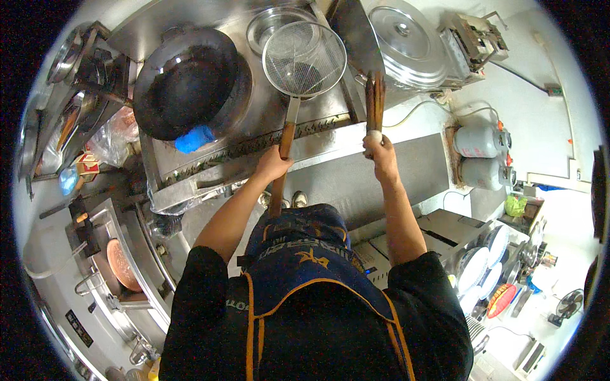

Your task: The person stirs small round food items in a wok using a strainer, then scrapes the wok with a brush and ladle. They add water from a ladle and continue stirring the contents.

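Note:
My left hand [274, 164] is closed around the wooden handle of a wire-mesh strainer [305, 59]. The strainer's round mesh lies over a metal pot [257, 31] on the steel stove top. In my right hand [380, 150] is a bundle of dark wooden or bamboo sticks [376, 102], held by its pale rounded end and pointing away from me; whether it is a brush cannot be told. A large black wok [188, 85] sits tilted at the left of the stove, with a blue cloth [194, 138] at its near rim.
A large lidded steel pot [405, 43] stands beyond the stove's right side. Gas cylinders [476, 141] are by the right wall. At the lower left is a sink [143, 281] with an orange-brown basin [123, 266]. Plates and bowls [472, 266] are stacked at the right.

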The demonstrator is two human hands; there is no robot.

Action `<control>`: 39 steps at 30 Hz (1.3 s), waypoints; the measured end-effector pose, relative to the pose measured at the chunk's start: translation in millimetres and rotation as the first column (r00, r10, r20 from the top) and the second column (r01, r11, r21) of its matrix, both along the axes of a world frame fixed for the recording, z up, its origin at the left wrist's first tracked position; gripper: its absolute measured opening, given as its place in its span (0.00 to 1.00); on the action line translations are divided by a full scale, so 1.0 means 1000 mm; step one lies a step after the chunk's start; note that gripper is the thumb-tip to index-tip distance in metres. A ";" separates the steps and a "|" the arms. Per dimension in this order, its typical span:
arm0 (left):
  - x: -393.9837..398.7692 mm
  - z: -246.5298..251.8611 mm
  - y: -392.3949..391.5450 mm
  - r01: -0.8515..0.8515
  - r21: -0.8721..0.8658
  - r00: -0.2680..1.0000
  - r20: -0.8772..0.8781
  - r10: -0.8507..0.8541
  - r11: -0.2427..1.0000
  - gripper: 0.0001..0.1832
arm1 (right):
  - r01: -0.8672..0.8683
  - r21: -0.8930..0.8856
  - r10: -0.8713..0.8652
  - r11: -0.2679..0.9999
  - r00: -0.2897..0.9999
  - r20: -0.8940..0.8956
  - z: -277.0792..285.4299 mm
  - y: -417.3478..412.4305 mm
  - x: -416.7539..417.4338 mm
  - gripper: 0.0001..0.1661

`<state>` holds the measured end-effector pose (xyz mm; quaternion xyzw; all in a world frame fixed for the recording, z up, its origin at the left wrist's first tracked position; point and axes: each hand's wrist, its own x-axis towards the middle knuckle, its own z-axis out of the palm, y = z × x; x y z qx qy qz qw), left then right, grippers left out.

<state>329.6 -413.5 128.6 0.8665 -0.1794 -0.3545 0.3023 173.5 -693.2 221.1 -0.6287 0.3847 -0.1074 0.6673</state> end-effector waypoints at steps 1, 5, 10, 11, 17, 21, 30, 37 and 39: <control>-0.005 -0.004 -0.004 -0.001 -0.034 1.000 -0.031 0.000 0.999 0.32 | -0.023 0.025 0.020 0.999 0.995 0.098 0.007 -0.004 -0.004 0.22; -0.027 -0.026 -0.028 -0.012 0.017 0.999 -0.048 0.013 1.000 0.40 | -0.058 0.250 0.016 0.966 0.986 0.164 0.035 -0.013 -0.001 0.21; -0.032 -0.022 -0.051 0.071 0.027 0.984 -0.165 -0.066 0.997 0.51 | -0.311 0.288 0.235 0.906 0.934 0.267 0.066 -0.011 0.013 0.22; -0.036 -0.017 -0.048 0.062 0.022 0.996 -0.061 -0.061 0.998 0.49 | -0.353 0.318 0.267 0.880 0.921 0.283 0.078 -0.004 0.022 0.22; -0.021 0.028 0.042 0.003 -0.329 0.992 -0.117 -0.044 0.944 0.32 | -0.553 -0.145 0.562 0.821 0.826 0.032 0.110 0.058 0.103 0.25; 0.017 0.039 0.152 -0.266 -0.302 0.918 -0.368 0.145 0.916 0.26 | -0.670 -0.430 0.676 0.606 0.718 -0.165 0.120 0.148 0.200 0.34; 0.127 0.044 0.196 -0.976 -0.153 0.212 -0.824 0.525 0.154 0.28 | -0.860 -0.439 0.306 -0.258 0.359 -0.882 0.031 0.239 0.363 0.34; 0.153 0.003 0.179 -0.993 -0.027 -0.036 -0.861 0.507 -0.116 0.20 | -0.844 -0.419 0.604 -0.336 0.149 -0.783 -0.012 0.292 0.377 0.43; 0.151 0.014 0.176 -0.993 -0.060 -0.002 -0.840 0.543 -0.098 0.21 | -0.866 -0.398 0.520 -0.303 0.200 -0.831 -0.003 0.300 0.400 0.44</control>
